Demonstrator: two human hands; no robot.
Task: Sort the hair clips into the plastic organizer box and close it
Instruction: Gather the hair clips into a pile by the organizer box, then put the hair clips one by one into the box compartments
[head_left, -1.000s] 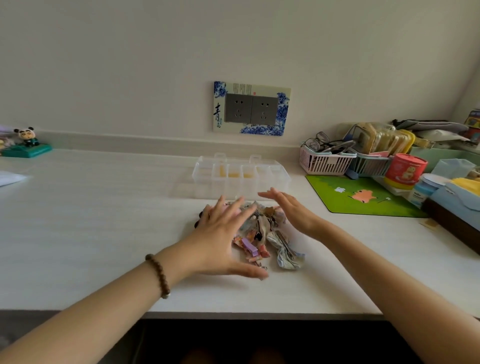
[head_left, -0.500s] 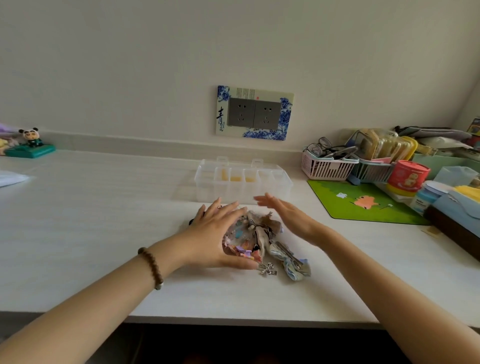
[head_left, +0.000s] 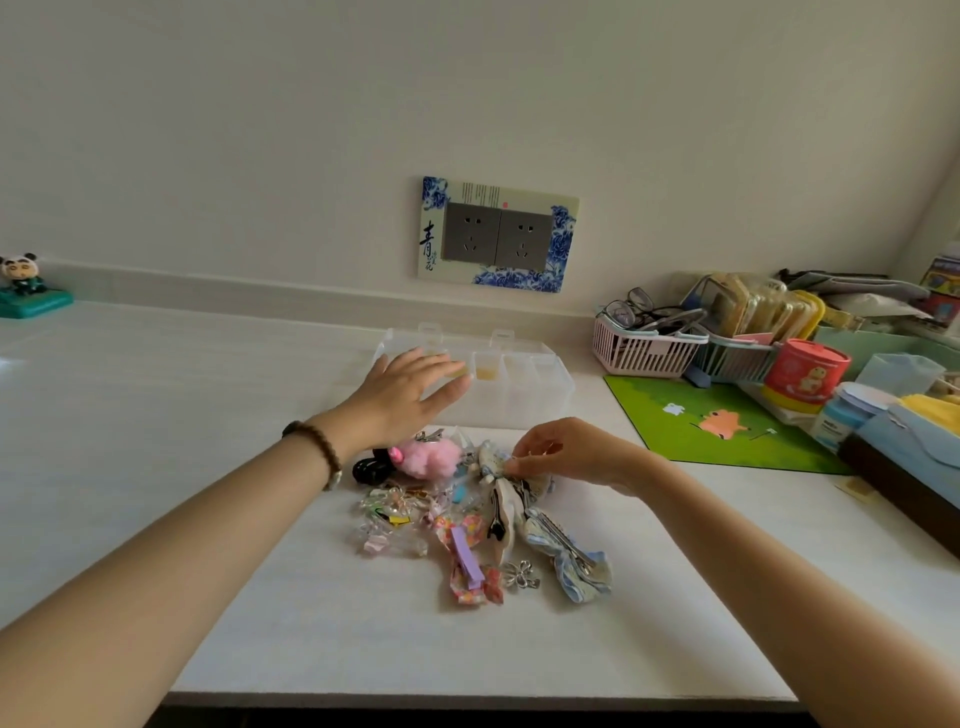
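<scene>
Left hand (head_left: 402, 392) now over organizer box (head_left: 524, 387)

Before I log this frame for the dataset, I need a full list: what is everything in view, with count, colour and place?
hair clips: one mixed pile, pink, purple, clear, blue-print and black, on the counter nearest the camera
organizer box: one, clear plastic, some yellowish contents, behind the pile
socket plate: one, grey with blue floral frame, on the wall
panda figure: one, on a teal base, far left
pink basket: one, holding glasses, right rear
green mat: one, right of the box
red tin: one, right
counter: one, white
left hand: open, palm down, over the box's left end; bead bracelet on the wrist
right hand: fingers pinching a clip at the pile's top
</scene>
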